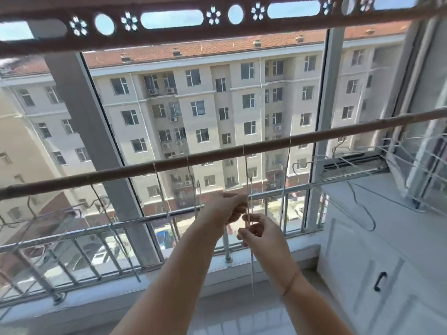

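- head view: the thin white wire hanger [252, 267] hangs by its hook from the long brown wooden pole [217, 158]. i see it edge-on, its long axis running straight down between my hands.
- my left hand [223, 210] is curled round the wire higher up; my right hand [260, 232] pinches it lower, fingers bent.
- the left is nearer the hook, so i judge that lifting the hanger up off the pole falls to that hand.

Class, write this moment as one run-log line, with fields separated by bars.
left hand: holds wire hanger | right hand: pinches it lower down | wire hanger: hangs from pole
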### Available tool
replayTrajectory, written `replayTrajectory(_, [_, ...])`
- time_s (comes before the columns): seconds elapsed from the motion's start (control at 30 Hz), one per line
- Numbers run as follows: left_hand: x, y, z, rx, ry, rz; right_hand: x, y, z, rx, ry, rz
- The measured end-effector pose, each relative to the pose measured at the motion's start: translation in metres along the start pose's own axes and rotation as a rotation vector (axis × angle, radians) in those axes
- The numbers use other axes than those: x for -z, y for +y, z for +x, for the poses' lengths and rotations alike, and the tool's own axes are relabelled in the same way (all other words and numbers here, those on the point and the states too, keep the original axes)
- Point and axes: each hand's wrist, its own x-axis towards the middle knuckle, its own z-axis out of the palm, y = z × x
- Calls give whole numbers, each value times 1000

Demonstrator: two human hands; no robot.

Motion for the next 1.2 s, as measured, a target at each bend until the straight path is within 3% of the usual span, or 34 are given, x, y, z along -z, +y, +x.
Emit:
replayTrajectory(0.17, [-9,3,13,4,-33,-65,4,-7,5,92,69,-9])
replayTrajectory(0.33, [-13,13,30,0,41,-141,4,-19,31,105,24,-6])
replayTrajectory(0.6, [-19,-21,30,102,51,-82,18,20,38,-82,82,42])
replayTrajectory(0.73, [-19,-45,10,147,-9,15,36,39,38,-86,109,-79])
replayTrajectory(1.0, [-6,-79,-14,118,3,303,58,43,39,81,-7,-413])
replayTrajectory(1.2, [-1,-88,-17,55,40,378,76,52,34,19,-158,-625])
